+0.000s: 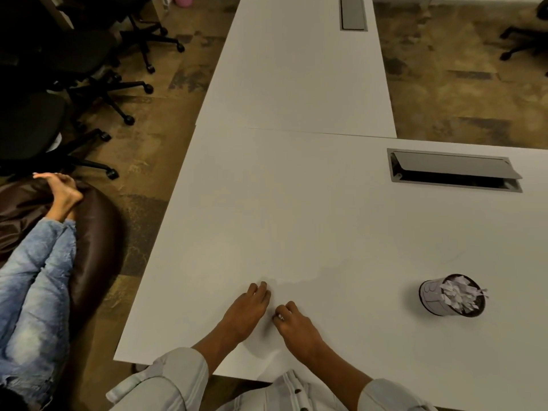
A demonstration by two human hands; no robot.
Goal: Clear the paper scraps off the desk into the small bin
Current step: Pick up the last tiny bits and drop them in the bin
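Observation:
The small round bin stands on the white desk at the right, filled to the brim with white paper scraps. Near the desk's front edge my left hand rests flat on the surface, fingers straight and together. Just right of it my right hand has its fingers curled, and a tiny white scrap shows pinched at the fingertips. Both hands lie well to the left of the bin. I see no other loose scraps on the desk.
A cable hatch with a raised grey lid sits in the desk behind the bin. A second desk extends away with another hatch. Left of the desk lie a person's legs on a brown beanbag, with black office chairs beyond.

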